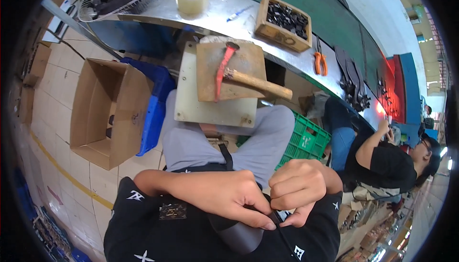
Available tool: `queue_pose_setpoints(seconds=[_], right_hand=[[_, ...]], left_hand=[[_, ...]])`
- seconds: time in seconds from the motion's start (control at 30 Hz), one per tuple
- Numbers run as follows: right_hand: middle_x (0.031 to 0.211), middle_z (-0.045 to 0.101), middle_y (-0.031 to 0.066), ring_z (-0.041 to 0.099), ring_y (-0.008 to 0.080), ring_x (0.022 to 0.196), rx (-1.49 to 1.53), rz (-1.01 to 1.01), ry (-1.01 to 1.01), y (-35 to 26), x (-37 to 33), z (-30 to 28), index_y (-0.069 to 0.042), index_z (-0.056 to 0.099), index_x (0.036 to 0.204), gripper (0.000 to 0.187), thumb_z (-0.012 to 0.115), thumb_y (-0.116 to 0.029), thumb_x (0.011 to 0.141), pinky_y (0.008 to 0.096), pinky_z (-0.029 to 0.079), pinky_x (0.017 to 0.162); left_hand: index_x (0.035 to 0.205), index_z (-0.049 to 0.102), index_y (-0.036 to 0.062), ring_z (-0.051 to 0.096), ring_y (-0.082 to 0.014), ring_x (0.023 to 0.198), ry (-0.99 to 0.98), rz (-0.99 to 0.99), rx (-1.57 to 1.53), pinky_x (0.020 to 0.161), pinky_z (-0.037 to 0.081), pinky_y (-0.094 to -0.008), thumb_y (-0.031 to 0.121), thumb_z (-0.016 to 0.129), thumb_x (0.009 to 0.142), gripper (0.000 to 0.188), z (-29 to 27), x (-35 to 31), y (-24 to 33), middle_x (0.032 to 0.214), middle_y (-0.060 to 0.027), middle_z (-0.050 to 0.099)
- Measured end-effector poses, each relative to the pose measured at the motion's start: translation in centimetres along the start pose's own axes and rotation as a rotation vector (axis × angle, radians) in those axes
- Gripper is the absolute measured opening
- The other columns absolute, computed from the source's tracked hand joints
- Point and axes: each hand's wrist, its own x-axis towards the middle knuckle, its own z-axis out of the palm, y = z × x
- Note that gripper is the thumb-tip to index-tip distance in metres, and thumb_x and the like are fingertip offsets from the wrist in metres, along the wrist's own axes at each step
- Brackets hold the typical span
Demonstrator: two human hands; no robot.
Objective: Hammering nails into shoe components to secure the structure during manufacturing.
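across from me, a person's left hand (pixel 229 196) with thumb and fingers bent inward by a smooth dark-grey curved piece (pixel 241 237), its grip I cannot tell, right hand (pixel 299 189) curled, pinching a small black-and-silver piece (pixel 283 214) before the chest, red-headed wooden-handled hammer (pixel 258 84) beyond

Small piece (pixel 282 215) part-hidden by right hand (pixel 299 188)

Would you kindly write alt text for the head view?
Left hand and right hand meet before a black shirt at a small, mostly hidden item. Beyond, a hammer lies on a brown board; the workbench behind bears tape and orange-handled pliers.
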Motion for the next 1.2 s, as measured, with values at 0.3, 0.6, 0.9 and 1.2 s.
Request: queue_pose_setpoints(seconds=[0.3,0.6,0.9,1.2], right_hand=[[0.121,0.065,0.0186,0.068,0.0349,0.097,-0.415,0.553,0.285,-1.5,-2.2,0.0,0.001,0.052,0.136,0.052,0.068,-0.014,0.089,0.0366,0.057,0.079],[0.143,0.053,0.0126,0.052,0.0327,0.13,-0.441,0.469,0.531,-1.9,-8.6,2.4,-0.002,0.048,0.142,0.049,0.057,-0.006,0.093,0.04,0.043,0.108],[0.123,0.067,0.0169,0.067,0.0259,0.108,-0.702,0.685,1.177,-4.3,-17.7,-3.6,0.001,0.058,0.131,0.043,0.059,-0.021,0.094,0.0343,0.051,0.094],[0.097,0.067,0.0243,0.067,0.0414,0.088,-1.541,1.372,1.214,-5.0,-35.0,-23.6,0.001,0.066,0.105,0.029,0.061,-0.024,0.09,0.0497,0.055,0.077]], left_hand=[[0.084,0.067,-0.0006,0.06,-0.0316,0.061,0.664,-0.025,0.613,0.058,0.049,-0.0357,0.019,0.07,0.088,0.02,-0.3,0.7,0.3,0.071,-0.0175,0.061],[0.097,0.069,0.001,0.065,-0.032,0.071,0.385,-0.188,0.773,0.065,0.052,-0.0361,0.015,0.073,0.084,0.019,-0.6,5.1,1.3,0.083,-0.0139,0.066],[0.102,0.067,0.0007,0.062,-0.0117,0.075,0.837,-0.212,0.771,0.066,0.05,-0.0288,0.013,0.071,0.087,0.02,-7.1,8.4,-0.2,0.087,-0.0091,0.069],[0.119,0.061,-0.0029,0.065,-0.0191,0.091,1.891,0.299,0.97,0.07,0.059,-0.0286,0.036,0.052,0.103,0.043,-32.1,-12.6,9.2,0.108,-0.0121,0.066]])
